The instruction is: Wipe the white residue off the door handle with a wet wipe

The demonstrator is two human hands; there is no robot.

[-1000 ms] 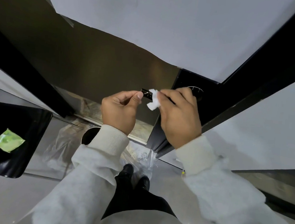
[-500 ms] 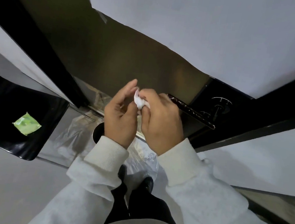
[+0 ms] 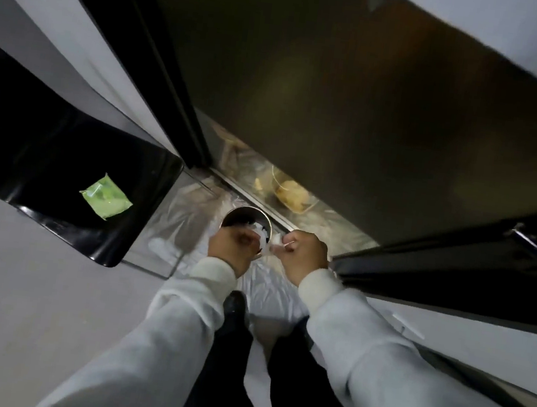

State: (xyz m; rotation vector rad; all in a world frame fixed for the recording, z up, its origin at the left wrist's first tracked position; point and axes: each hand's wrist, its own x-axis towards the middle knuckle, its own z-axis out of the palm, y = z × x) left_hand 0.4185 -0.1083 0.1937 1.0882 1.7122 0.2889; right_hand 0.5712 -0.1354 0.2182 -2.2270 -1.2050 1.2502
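Grey floor (image 3: 13,290), plastic sheet (image 3: 188,213), bin (image 3: 242,215)

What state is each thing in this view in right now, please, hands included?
Wet wipe: crumpled, pinched in the right hand.
Right hand: curled round the wipe, above the bin.
Left hand: fingers curled; blurred, hold unclear.
Round bin: open, white scraps inside.
Door handle: untouched, residue not discernible.
Green packet: lying flat on the black seat.

White wet wipe (image 3: 276,241), green packet (image 3: 106,196), black chair (image 3: 63,158).
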